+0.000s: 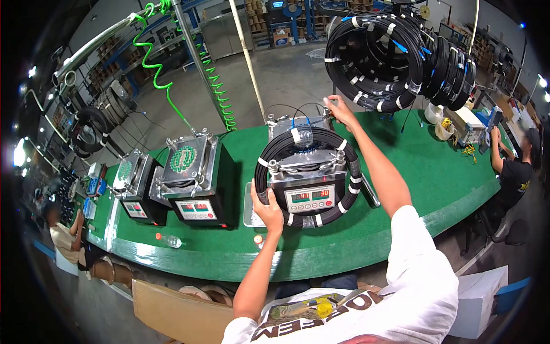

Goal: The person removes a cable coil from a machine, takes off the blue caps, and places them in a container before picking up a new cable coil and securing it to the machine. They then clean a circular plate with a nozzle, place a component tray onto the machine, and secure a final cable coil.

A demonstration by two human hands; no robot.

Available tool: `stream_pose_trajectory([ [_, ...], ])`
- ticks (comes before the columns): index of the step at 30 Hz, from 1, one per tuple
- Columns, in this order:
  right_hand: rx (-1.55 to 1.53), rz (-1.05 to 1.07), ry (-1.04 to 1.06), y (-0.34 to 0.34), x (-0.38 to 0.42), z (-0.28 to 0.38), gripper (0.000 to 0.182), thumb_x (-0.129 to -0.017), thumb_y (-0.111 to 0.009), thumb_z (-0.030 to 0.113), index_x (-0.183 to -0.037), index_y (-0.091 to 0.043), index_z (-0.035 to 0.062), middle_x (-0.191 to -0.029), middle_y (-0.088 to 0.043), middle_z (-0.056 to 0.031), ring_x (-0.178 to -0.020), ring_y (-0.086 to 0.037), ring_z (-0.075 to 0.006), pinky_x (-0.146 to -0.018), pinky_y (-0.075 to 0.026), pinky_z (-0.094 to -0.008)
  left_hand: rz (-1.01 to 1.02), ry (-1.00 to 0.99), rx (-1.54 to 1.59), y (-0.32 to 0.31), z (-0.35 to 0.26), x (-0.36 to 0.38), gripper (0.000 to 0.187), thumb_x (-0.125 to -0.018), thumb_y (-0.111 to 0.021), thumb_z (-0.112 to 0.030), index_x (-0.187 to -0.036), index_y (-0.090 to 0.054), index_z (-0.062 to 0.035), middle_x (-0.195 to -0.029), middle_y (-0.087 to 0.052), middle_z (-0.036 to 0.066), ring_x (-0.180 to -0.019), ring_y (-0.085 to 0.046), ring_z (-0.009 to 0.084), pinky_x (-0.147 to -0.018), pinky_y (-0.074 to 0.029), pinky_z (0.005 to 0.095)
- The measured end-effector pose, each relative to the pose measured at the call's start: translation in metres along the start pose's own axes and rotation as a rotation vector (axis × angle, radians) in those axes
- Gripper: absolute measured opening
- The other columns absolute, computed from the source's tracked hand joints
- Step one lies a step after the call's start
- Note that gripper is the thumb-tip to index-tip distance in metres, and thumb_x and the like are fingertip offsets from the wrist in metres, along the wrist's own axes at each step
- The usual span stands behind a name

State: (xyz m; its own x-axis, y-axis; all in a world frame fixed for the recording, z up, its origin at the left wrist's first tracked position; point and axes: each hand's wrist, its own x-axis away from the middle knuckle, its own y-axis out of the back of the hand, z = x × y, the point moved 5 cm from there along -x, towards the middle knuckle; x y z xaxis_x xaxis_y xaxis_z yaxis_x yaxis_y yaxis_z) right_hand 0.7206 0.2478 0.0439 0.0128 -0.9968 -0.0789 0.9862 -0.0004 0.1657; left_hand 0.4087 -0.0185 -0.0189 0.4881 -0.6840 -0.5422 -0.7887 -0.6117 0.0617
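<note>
The left hand (267,212) grips a white-banded black cable coil (354,178) above the long green table (412,172); right hand (342,112) closure: cannot tell. Grey floor (278,71) extends beyond.

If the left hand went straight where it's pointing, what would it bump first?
Likely the machine with red numbers, beyond the black cable coil in the left hand; depth is unclear.

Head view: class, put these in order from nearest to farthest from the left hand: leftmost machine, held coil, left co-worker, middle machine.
1. Held coil: in the left hand itself.
2. Middle machine: on the table, left of that hand.
3. Leftmost machine: beyond the middle one, further left.
4. Left co-worker: at the table's far left end.
</note>
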Motion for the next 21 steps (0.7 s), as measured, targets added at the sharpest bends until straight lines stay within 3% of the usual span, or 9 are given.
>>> stream_pose_trajectory([
  [5,-0.224,0.048,0.021,0.003,0.077,0.014,0.07,-0.103,-0.046,0.064,-0.15,-0.041,0.013,-0.098,-0.063,-0.0077,-0.088,-0.063,-0.0129,-0.079,-0.05,-0.0286,0.026,-0.071,-0.128,0.007,0.006,-0.02,0.034,-0.1,-0.06,-0.017,-0.126,-0.053,0.0043,-0.115,-0.063,0.018,-0.1,-0.063,0.0275,-0.093,-0.048,0.0397],
  [6,-0.243,0.044,0.03,0.005,0.096,0.015,0.072,-0.102,-0.045,0.066,-0.149,-0.044,0.0109,-0.104,-0.064,-0.0101,-0.1,-0.062,-0.0166,-0.088,-0.048,-0.0319,0.076,0.096,-0.012,0.008,0.007,-0.033,0.028,-0.101,-0.059,-0.022,-0.111,-0.054,0.0032,-0.103,-0.062,0.014,-0.088,-0.059,0.0224,-0.081,-0.049,0.0378],
  [9,-0.263,-0.013,0.135,0.0,0.143,-0.008,0.067,-0.105,-0.045,0.061,-0.138,-0.06,0.0049,-0.114,-0.067,-0.0136,-0.12,-0.06,-0.0229,-0.105,-0.043,-0.0349,0.031,0.052,0.174,-0.007,0.015,-0.096,0.033,-0.103,-0.061,-0.031,-0.101,-0.058,0.0018,-0.09,-0.062,0.009,-0.08,-0.055,0.0183,-0.076,-0.047,0.0353],
  [11,0.025,-0.357,0.125,-0.006,0.199,0.005,0.058,-0.108,-0.047,0.051,-0.124,-0.065,-0.0009,-0.103,-0.065,-0.0102,-0.104,-0.06,-0.0189,-0.094,-0.045,-0.0314,0.233,0.245,0.153,-0.03,0.003,-0.137,0.046,-0.103,-0.059,-0.047,-0.112,-0.063,-0.0014,-0.098,-0.065,0.006,-0.088,-0.061,0.0161,-0.077,-0.052,0.0334],
  [13,0.055,-0.297,0.271,-0.007,0.212,-0.019,0.049,-0.108,-0.05,0.043,-0.111,-0.063,-0.004,-0.091,-0.06,-0.0064,-0.088,-0.053,-0.0151,-0.082,-0.044,-0.0303,0.335,0.041,0.027,-0.068,0.013,-0.182,0.05,-0.099,-0.063,-0.051,-0.119,-0.065,-0.0053,-0.106,-0.067,0.008,-0.089,-0.063,0.0178,-0.077,-0.053,0.0343],
  [15,-0.026,-0.435,0.341,-0.017,0.236,-0.023,0.043,-0.108,-0.052,0.039,-0.108,-0.059,-0.0027,-0.082,-0.052,-0.002,-0.079,-0.044,-0.0122,-0.072,-0.04,-0.0308,0.577,0.223,-0.071,-0.099,-0.003,-0.206,0.059,-0.093,-0.069,-0.056,-0.125,-0.064,-0.0066,-0.113,-0.069,0.01,-0.097,-0.064,0.0203,-0.078,-0.053,0.0358],
  [17,-0.066,-0.503,0.297,-0.024,0.251,-0.039,0.041,-0.108,-0.052,0.038,-0.113,-0.061,-0.0016,-0.081,-0.052,-0.001,-0.077,-0.045,-0.0127,-0.071,-0.04,-0.0309,0.854,0.443,-0.202,-0.125,-0.013,-0.215,0.064,-0.088,-0.073,-0.059,-0.126,-0.066,-0.0082,-0.124,-0.068,0.011,-0.108,-0.063,0.0241,-0.079,-0.056,0.0415],
  [18,-0.084,-0.49,0.145,-0.027,0.26,-0.042,0.042,-0.108,-0.053,0.035,-0.123,-0.059,-0.003,-0.092,-0.06,-0.0051,-0.086,-0.053,-0.0158,-0.081,-0.044,-0.032,0.993,0.418,-0.25,-0.14,-0.012,-0.219,0.061,-0.089,-0.073,-0.058,-0.125,-0.068,-0.0094,-0.125,-0.067,0.011,-0.111,-0.062,0.0243,-0.08,-0.057,0.044],
  [21,-0.041,-0.659,0.324,-0.041,0.272,-0.059,0.04,-0.108,-0.052,0.032,-0.128,-0.056,-0.0031,-0.105,-0.062,-0.009,-0.096,-0.055,-0.0178,-0.09,-0.044,-0.0329,1.338,0.321,-0.29,-0.191,0.028,-0.243,0.05,-0.091,-0.072,-0.05,-0.123,-0.071,-0.0112,-0.131,-0.066,0.014,-0.118,-0.062,0.0243,-0.087,-0.057,0.0436],
])
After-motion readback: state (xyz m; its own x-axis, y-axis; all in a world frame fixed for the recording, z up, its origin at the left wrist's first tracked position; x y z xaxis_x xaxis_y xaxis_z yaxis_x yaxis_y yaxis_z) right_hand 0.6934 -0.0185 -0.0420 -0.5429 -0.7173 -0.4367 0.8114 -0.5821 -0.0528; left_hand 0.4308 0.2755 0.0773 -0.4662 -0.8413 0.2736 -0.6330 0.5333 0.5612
